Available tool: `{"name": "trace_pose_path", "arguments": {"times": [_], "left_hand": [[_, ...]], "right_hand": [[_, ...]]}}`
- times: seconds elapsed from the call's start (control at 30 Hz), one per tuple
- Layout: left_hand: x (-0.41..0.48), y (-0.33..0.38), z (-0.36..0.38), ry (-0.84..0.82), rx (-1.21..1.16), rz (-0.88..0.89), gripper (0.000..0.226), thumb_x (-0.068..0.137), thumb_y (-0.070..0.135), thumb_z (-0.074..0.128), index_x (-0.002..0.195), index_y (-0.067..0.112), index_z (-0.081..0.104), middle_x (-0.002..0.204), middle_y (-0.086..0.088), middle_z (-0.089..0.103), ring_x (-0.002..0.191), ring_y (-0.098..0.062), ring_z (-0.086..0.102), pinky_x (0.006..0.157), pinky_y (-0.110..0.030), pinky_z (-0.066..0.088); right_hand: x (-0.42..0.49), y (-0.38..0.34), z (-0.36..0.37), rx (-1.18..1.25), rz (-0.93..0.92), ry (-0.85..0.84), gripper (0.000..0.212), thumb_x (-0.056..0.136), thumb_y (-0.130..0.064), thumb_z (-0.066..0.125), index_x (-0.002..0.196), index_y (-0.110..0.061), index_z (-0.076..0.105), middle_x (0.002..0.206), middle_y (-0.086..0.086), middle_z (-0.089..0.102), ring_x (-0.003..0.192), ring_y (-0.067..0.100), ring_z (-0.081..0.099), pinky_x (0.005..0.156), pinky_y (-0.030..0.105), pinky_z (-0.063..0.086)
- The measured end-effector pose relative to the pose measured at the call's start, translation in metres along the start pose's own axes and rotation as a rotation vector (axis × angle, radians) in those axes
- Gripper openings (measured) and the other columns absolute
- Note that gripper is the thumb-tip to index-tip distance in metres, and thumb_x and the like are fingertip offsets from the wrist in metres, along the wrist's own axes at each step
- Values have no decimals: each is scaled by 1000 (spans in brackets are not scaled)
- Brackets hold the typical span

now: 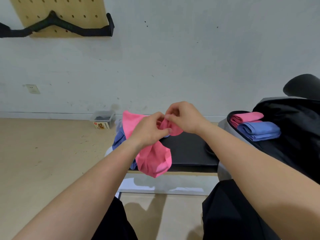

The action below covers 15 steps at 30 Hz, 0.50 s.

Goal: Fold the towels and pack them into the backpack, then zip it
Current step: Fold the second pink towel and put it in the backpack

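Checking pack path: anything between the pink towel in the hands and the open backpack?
Nothing visible. The left hand and right hand pinch the pink towel; only bare bench top lies between it and the open backpack. A folded pink towel and folded blue towel already sit inside.

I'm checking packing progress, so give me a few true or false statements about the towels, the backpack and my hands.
1. The left hand and the right hand both pinch the loose pink towel. True.
2. A folded blue towel lies in the backpack. True.
3. The backpack is zipped shut. False: it is open.
4. No pink towel is packed yet. False: a folded pink towel lies beside the blue one.
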<state>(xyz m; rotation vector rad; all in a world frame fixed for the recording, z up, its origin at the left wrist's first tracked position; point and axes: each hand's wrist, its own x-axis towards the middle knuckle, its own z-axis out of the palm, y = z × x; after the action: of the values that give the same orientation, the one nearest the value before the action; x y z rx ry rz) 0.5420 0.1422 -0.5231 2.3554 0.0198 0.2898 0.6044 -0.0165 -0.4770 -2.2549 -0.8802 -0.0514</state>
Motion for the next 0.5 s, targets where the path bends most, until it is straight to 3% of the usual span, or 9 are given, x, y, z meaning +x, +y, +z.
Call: {"name": "trace_pose_path", "arguments": {"times": [0.13,0.27,0.37,0.43,0.5], "left_hand": [[7,1,1,97,7,16,6,80,27,63,85,30,61,83,10,72,78,-11,70,74,-40,57],[12,2,-8,141,11,12,15,76,18,57,81,29,66,81,8,72,78,-14,68,76,-36,56],[14,4,-16,177,-4,29,18,82,9,61,85,24,71,82,11,71,77,-5,67,70,-18,50],[15,10,-20,204,-1,53,15,86,10,63,89,22,73,84,13,71,76,2,65,66,-8,44],[15,14,-23,209,24,90,17,84,10,63,92,22,72,91,9,70,75,-5,64,70,-17,48]], "right_hand": [[2,3,-1,-4,-16,21,12,90,-27,66,83,-18,68,77,1,67,69,15,59,65,29,47],[7,5,-12,-6,-39,-8,13,80,-27,78,82,-17,70,78,0,68,70,12,58,69,29,49],[10,3,-21,-150,-83,-127,11,80,-27,77,85,-19,71,80,-2,67,70,12,57,71,35,51],[14,0,-26,-212,-124,-79,12,87,-31,68,86,-19,69,78,-5,64,71,13,56,67,34,47],[17,-5,-34,-193,-133,-7,10,92,-26,61,85,-19,65,73,-11,56,69,9,50,66,30,37]]}}
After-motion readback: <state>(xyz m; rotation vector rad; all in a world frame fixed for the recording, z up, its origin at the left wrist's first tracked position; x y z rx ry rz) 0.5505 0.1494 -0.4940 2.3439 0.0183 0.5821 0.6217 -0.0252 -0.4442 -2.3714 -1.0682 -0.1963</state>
